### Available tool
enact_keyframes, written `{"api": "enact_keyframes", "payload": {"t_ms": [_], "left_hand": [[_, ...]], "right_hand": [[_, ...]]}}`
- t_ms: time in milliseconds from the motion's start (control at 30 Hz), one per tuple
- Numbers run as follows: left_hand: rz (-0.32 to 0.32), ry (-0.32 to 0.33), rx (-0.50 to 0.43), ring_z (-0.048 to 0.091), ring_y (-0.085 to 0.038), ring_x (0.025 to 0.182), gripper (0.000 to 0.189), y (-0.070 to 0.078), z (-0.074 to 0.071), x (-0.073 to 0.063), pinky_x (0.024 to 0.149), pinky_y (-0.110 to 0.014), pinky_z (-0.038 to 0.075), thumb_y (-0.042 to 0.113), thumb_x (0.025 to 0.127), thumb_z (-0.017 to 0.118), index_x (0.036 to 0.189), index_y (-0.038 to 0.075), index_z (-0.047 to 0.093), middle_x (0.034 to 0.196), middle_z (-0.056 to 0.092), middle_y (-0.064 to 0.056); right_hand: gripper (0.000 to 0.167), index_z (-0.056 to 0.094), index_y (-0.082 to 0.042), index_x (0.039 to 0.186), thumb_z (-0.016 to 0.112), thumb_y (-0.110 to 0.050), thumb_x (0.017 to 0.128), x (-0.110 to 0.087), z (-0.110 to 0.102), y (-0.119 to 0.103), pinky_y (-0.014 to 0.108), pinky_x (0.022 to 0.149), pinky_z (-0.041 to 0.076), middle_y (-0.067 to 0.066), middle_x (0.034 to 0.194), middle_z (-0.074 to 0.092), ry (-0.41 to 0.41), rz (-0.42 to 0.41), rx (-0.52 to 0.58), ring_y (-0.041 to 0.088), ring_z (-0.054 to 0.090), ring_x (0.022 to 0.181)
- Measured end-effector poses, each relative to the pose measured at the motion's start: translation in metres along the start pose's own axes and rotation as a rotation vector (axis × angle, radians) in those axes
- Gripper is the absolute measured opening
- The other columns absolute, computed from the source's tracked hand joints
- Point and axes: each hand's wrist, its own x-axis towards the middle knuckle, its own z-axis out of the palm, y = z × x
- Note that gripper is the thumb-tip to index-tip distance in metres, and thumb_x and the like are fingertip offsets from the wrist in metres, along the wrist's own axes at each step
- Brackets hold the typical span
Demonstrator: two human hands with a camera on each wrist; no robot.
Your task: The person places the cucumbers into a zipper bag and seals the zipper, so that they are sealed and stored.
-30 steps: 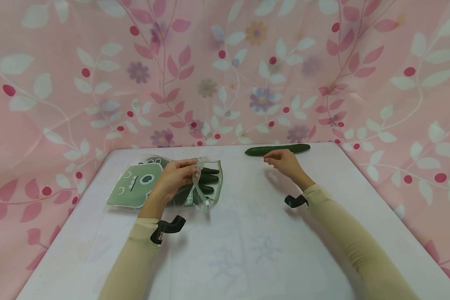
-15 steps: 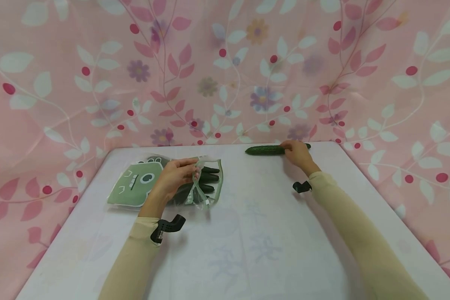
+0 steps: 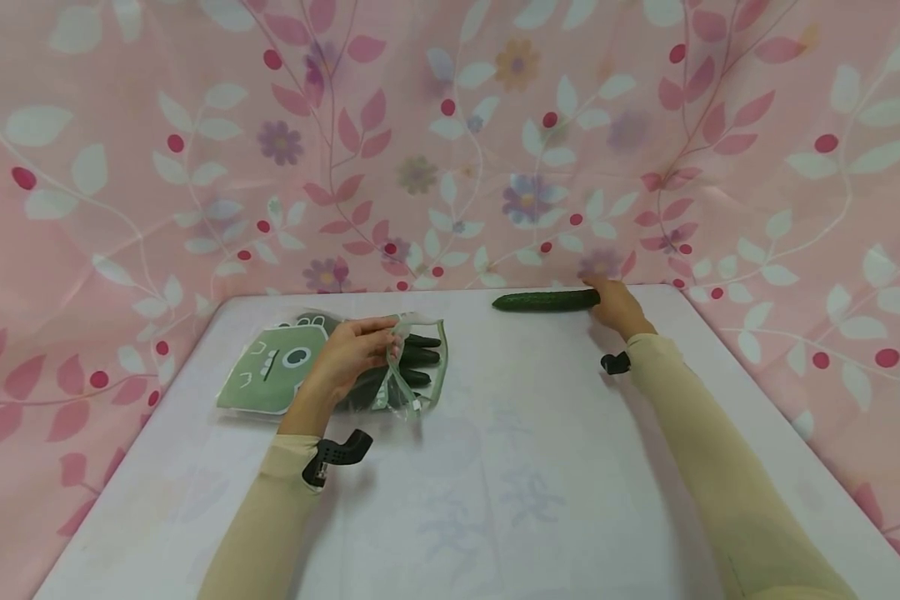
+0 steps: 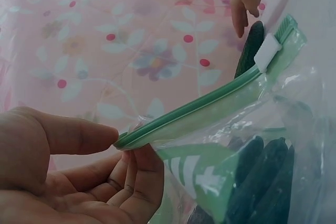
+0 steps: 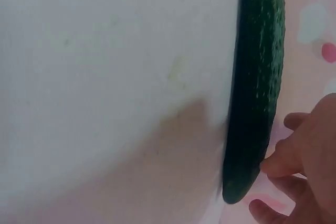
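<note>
My left hand (image 3: pixel 356 354) pinches the green zip edge of a clear slider bag (image 4: pixel 220 103) between thumb and fingers. Several dark green cucumbers (image 3: pixel 420 358) lie inside the bag, their ends toward its mouth. A white slider (image 4: pixel 268 52) sits near the far end of the zip. A single cucumber (image 3: pixel 543 301) lies lengthwise on the table close to the back edge. At its right end is my right hand (image 3: pixel 618 306), fingers loosely bent. In the right wrist view a fingertip (image 5: pixel 269 167) is at the cucumber's side, not wrapped round it; whether it touches is unclear.
The white-covered table (image 3: pixel 480 500) ends at a pink floral curtain (image 3: pixel 450 150) just behind the loose cucumber. A green cartoon face (image 3: pixel 273 367) is printed on the bag. Each wrist carries a small black camera (image 3: pixel 337 454).
My right hand has moved right along the loose cucumber, from near its middle to its right end. My left hand stays at the bag's mouth.
</note>
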Motion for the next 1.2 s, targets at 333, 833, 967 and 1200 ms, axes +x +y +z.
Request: {"api": "enact_keyframes", "payload": {"t_ms": [333, 833, 967, 1200], "left_hand": [[0.005, -0.004, 0.000, 0.067, -0.017, 0.090, 0.042, 0.002, 0.001, -0.001, 0.083, -0.030, 0.057, 0.008, 0.110, 0.052, 0.149, -0.009, 0.049, 0.120, 0.064, -0.021], [0.000, 0.000, -0.010, 0.066, -0.017, 0.089, 0.041, 0.001, 0.000, -0.001, 0.082, -0.030, 0.057, 0.007, 0.110, 0.052, 0.148, -0.009, 0.049, 0.121, 0.063, -0.023], [-0.003, -0.005, -0.006, 0.067, -0.018, 0.091, 0.042, 0.001, 0.000, -0.002, 0.083, -0.031, 0.057, 0.008, 0.110, 0.052, 0.149, -0.008, 0.049, 0.123, 0.063, -0.025], [0.002, -0.006, -0.022, 0.066, -0.018, 0.089, 0.042, 0.001, 0.000, 0.000, 0.082, -0.030, 0.057, 0.006, 0.110, 0.051, 0.149, -0.009, 0.048, 0.122, 0.062, -0.026]], "right_hand": [[0.059, 0.041, 0.003, 0.154, 0.048, 0.004, 0.095, -0.009, -0.007, 0.014, 0.076, 0.109, 0.026, 0.034, 0.155, 0.035, -0.061, 0.072, -0.072, 0.055, 0.031, 0.142], [0.042, 0.057, 0.009, 0.138, 0.067, -0.008, 0.101, -0.015, -0.007, 0.032, 0.070, 0.106, 0.036, 0.037, 0.135, 0.052, -0.072, 0.029, -0.059, 0.055, 0.047, 0.126], [0.046, 0.053, 0.010, 0.144, 0.064, -0.009, 0.103, -0.017, -0.006, 0.035, 0.067, 0.111, 0.032, 0.039, 0.143, 0.048, -0.094, 0.040, -0.020, 0.056, 0.042, 0.133], [0.046, 0.053, 0.010, 0.144, 0.063, -0.010, 0.104, -0.023, -0.005, 0.034, 0.066, 0.112, 0.032, 0.039, 0.143, 0.048, -0.066, 0.008, 0.002, 0.057, 0.040, 0.134]]}}
